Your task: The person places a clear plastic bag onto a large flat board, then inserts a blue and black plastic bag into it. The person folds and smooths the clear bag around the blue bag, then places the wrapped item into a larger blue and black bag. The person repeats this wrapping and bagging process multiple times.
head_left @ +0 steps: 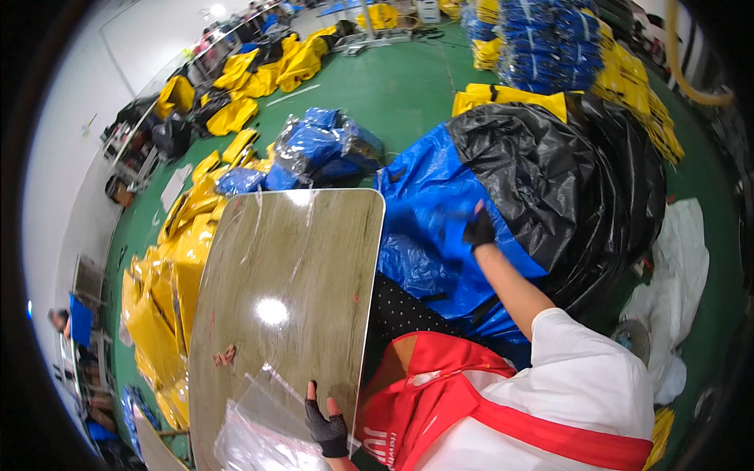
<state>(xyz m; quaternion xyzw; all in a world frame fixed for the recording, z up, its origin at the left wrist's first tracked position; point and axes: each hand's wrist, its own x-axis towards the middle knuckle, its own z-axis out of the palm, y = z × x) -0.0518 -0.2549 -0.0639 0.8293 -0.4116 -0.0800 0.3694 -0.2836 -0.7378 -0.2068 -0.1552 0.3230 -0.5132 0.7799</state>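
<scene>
My left hand [326, 428], in a black fingerless glove, rests at the near right edge of a wood-grain table [290, 235]. Its fingers are apart, right beside a stack of clear plastic bags [267, 432]. Out to the right my right hand [479, 228], gloved the same way, is over a large blue and black tarp-like cover [518, 157]. Motion smears its fingers and a patch of blue material beside them, so whether it grips the blue part is unclear.
Yellow folded covers [165, 314] are heaped along the table's left side. Past its far edge lie blue bundles in clear wrap [322, 145]. Tall stacks of wrapped blue packs [550, 47] stand at the far right. White sheeting [675, 275] lies on the green floor at right.
</scene>
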